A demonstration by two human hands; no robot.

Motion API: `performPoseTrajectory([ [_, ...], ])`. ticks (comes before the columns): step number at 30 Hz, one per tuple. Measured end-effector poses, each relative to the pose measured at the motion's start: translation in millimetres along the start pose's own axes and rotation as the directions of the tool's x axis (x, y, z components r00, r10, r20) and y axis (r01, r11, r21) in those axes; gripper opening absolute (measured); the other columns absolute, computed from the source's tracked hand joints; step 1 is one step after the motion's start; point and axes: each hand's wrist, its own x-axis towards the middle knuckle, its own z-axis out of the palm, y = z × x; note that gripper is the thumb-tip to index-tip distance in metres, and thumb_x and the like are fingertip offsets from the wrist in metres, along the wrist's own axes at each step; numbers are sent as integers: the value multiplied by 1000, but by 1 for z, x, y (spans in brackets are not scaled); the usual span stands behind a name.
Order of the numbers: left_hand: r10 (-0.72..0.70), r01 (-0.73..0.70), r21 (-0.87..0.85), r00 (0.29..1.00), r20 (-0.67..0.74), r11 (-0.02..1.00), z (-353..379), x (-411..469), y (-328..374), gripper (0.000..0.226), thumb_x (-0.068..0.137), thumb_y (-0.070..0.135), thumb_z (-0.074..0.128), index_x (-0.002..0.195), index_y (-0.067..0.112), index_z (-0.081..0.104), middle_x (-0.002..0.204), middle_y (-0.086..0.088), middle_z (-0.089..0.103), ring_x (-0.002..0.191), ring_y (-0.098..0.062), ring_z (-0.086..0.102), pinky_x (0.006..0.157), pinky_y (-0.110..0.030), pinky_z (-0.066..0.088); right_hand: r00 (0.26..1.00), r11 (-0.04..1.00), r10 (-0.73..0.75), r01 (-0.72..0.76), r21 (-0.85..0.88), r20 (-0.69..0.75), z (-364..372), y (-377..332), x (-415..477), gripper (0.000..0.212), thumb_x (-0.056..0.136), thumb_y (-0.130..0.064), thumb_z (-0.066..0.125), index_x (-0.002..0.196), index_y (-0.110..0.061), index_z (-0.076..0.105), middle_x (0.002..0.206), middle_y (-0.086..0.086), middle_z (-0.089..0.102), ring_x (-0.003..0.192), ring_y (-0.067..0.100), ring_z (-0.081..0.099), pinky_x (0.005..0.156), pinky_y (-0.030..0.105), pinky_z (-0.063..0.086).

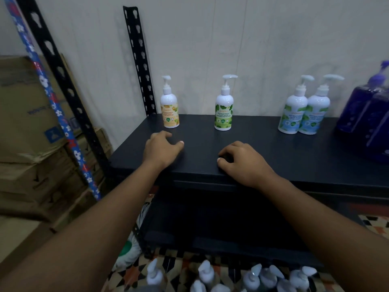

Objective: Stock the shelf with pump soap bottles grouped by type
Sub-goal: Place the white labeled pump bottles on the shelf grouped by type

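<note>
stock waiting, floor level: cluster of white pump bottles (252,279) at the bottom edge of view, upright, pump heads up. blurred, labels unreadable, so types cannot be told. they stand on patterned floor tiles (370,226), below and in front of the shelf.

hands, two, bare: left hand (161,149) and right hand (242,163) rest on the front part of the black shelf (273,157). fingers loosely curled, nothing held in either. left hand lies farther in, right hand nearer the front edge.

shelved stock, back row by the wall, all upright, long axis vertical:
- yellow-label bottle (170,106), one, at the left end, just beyond the left hand.
- green-label bottle (224,108), one, mid-shelf, beyond the right hand and slightly to its left.
- blue-label bottles (304,114), two, touching side by side, well apart from the green one.
- purple bottles (366,114), larger and dark, at the right edge, partly cut off; count unclear.

governing relation (judgement): the waiting bottles lie below and behind both hands, toward the person, so a hand has to draw back and reach down to fetch one. neither hand looks clearly nearer. once a bottle is lifted, the yellow group suits the left hand, the blue pair the right.

surroundings: slotted black upright (139,60) at the shelf's left rear corner; stacked cardboard boxes (27,123) further left; leaning pole wrapped in blue floral paper (52,102).
</note>
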Motion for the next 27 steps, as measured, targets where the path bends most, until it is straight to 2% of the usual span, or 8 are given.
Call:
performPoseTrajectory([
  [6,152,-151,-59,988,15,987,-5,-117,11,38,93,40,69,124,20,65,141,-2,53,135,-22,46,109,-33,38,993,990,-78,88,114,-90,-1,0,-83,26,97,-39,59,116,-26,70,123,-9,61,118,13,50,102,36,42],
  [11,195,-191,-186,981,2,964,14,-205,-4,24,92,31,70,114,22,66,130,8,52,119,-8,53,101,-26,42,984,960,-97,132,248,-147,27,0,-166,22,95,-36,63,113,-27,69,110,-16,59,108,3,50,90,18,39],
  [14,139,-112,-188,981,135,976,37,-251,-29,25,93,32,70,115,23,65,123,11,49,111,-4,52,94,-23,42,998,948,-48,61,313,-48,60,8,-208,22,95,-36,63,115,-27,69,107,-16,57,104,2,51,85,16,39],
  [19,-23,78,-167,951,308,983,70,-323,-73,19,95,27,69,111,20,64,110,9,55,104,-10,59,83,-20,44,984,917,76,-133,375,162,127,29,-271,22,94,-34,63,112,-24,71,101,-14,61,89,-3,58,80,21,48],
  [22,-126,179,-122,927,354,976,87,-362,-98,14,91,22,72,102,17,64,97,9,64,89,-11,63,69,-5,41,942,916,106,-217,337,320,159,42,-300,22,94,-33,62,110,-20,71,107,-4,67,95,11,64,82,36,53],
  [24,-224,272,-72,893,390,960,98,-387,-115,15,89,25,75,94,18,63,92,5,66,76,-3,59,66,-4,40,886,922,125,-270,277,447,176,51,-314,19,93,-33,63,105,-20,70,106,0,67,96,19,63,83,38,51],
  [25,-266,312,-49,873,409,949,104,-399,-124,18,88,27,76,88,20,60,86,6,63,72,-2,56,67,-7,41,862,926,139,-288,246,488,182,53,-320,16,91,-37,62,99,-25,69,103,-2,67,95,20,63,83,38,51],
  [27,-342,389,-19,830,442,921,123,-420,-145,32,82,37,78,82,18,53,80,1,57,74,-16,59,73,-34,50,817,919,172,-334,209,550,199,60,-328,15,89,-43,60,95,-31,67,99,-4,70,93,18,63,87,37,51],
])
